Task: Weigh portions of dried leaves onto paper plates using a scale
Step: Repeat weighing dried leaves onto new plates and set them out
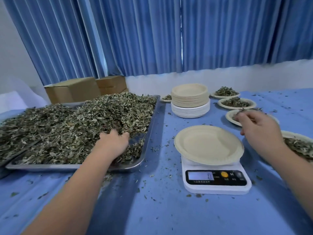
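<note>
- Scale [216, 182] sits closest, white, on the blue cloth [152, 209]; its display is too blurred to read.
- On it rests an empty paper plate [208, 145], the one waiting for a portion.
- Left hand [115, 141] is sunk into the dried leaves [76, 126] at the near right corner of the metal tray [153, 119]; its fingers are buried, so whether they have closed on a handful cannot be told.
- From that hand the empty plate lies directly to the right, just past the tray's rim, a short sideways carry; the left hand is the nearer one to the pile.
- Right hand [259, 124], fingers loosely curled, pinches a few scraps of leaf above one of the filled plates [220, 103] lined along the right.
- Spare plates [189, 97] stand stacked behind.
</note>
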The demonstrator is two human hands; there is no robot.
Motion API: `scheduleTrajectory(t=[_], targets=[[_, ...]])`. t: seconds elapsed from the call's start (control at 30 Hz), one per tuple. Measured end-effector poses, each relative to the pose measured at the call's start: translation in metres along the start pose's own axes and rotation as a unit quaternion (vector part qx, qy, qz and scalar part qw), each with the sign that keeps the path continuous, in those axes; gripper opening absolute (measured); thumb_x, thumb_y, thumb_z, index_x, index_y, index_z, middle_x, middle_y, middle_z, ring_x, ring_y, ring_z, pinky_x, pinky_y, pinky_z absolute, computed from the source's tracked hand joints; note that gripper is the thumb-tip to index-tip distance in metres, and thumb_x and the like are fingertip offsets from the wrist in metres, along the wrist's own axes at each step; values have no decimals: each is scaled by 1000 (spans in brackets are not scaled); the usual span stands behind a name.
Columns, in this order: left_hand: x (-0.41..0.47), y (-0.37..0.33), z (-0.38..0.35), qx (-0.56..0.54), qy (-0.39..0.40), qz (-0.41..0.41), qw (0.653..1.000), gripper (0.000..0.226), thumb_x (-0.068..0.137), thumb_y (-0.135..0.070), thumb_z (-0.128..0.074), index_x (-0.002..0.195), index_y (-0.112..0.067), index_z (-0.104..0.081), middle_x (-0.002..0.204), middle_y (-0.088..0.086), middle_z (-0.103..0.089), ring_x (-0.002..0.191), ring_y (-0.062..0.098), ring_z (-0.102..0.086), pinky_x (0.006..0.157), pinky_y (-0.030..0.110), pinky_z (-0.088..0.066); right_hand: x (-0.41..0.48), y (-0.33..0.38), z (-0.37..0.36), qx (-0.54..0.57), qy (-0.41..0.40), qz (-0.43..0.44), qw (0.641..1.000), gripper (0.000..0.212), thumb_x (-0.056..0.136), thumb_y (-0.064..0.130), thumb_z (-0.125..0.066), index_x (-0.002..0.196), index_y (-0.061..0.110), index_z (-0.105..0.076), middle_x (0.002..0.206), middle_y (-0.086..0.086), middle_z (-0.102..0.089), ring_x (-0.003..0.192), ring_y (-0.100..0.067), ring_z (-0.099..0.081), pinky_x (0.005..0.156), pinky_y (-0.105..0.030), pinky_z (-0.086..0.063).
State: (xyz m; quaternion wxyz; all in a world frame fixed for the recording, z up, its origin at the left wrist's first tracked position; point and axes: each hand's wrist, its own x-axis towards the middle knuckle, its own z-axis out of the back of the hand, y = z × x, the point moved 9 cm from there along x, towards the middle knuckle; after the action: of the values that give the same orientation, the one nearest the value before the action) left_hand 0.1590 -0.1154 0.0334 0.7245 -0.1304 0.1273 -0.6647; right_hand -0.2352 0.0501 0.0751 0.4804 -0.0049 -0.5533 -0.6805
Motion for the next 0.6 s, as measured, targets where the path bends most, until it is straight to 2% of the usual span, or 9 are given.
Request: scheduleTrajectory(t=[0.07, 0.13, 0.2, 0.27, 0.37, 0.43, 0.53, 0.6], targets=[[5, 3, -13, 10, 68, -22, 997, 74, 99, -60, -22, 149, -6, -32, 155, 21, -27, 142, 37, -29, 117, 44, -25, -3, -4, -4, -27, 20, 9, 999, 29, 97, 22, -51, 73, 11, -65, 68, -5, -58, 69, -24, -55, 60, -33, -37], [5, -2, -15, -31, 101, -43, 994, 78, 97, -65, -18, 147, -8, -37, 154, 16, -33, 140, 33, -34, 115, 44, -28, -4, -4, -3, -53, 26, 19, 998, 27, 97, 21, -51, 79, 9, -67, 73, 0, -61, 73, -24, -56, 63, -33, -36], [9, -11, -4, -109, 106, -38, 988, 78, 94, -69, -18, 140, -13, -47, 141, 12, -51, 121, 34, -53, 98, 46, -47, -3, -5, 0, -64, 17, 20, 998, 26, 97, 21, -51, 80, 9, -67, 76, 2, -61, 73, -17, -56, 62, -29, -38], [20, -25, 10, -145, 81, -46, 985, 73, 95, -67, -20, 129, -10, -53, 121, 10, -60, 99, 29, -62, 81, 41, -55, -1, -6, 1, -72, 5, 21, 997, 27, 97, 22, -51, 77, 8, -65, 72, -1, -59, 71, -9, -53, 60, -18, -36], [44, -56, 31, -7, -40, -143, 989, 63, 100, -56, -22, 118, -6, -58, 126, 17, -59, 106, 32, -57, 89, 36, -44, 1, -5, 0, -84, 1, 36, 996, 29, 96, 20, -51, 74, 4, -63, 69, -5, -57, 71, -10, -51, 56, -16, -32], [59, -67, 29, 54, -63, -195, 977, 58, 101, -53, -28, 131, -8, -52, 137, 18, -51, 119, 33, -51, 95, 37, -39, 2, -6, -1, -86, 2, 38, 996, 29, 96, 19, -52, 76, 2, -65, 71, -4, -59, 72, -7, -52, 57, -23, -32], [84, -61, -1, 109, 23, -224, 968, 68, 97, -59, -31, 151, -17, -31, 156, 16, -26, 139, 34, -33, 114, 43, -29, 3, -9, 0, -67, 1, 26, 997, 32, 97, 23, -52, 78, -1, -64, 71, -12, -58, 72, -19, -55, 59, -26, -36], [91, -54, -24, 125, 111, -215, 962, 77, 92, -67, -28, 153, -20, -25, 160, 10, -19, 145, 29, -24, 118, 43, -19, 4, -9, 1, -53, -1, 20, 998, 31, 97, 23, -52, 79, 1, -65, 70, -14, -58, 71, -25, -55, 59, -30, -38]])
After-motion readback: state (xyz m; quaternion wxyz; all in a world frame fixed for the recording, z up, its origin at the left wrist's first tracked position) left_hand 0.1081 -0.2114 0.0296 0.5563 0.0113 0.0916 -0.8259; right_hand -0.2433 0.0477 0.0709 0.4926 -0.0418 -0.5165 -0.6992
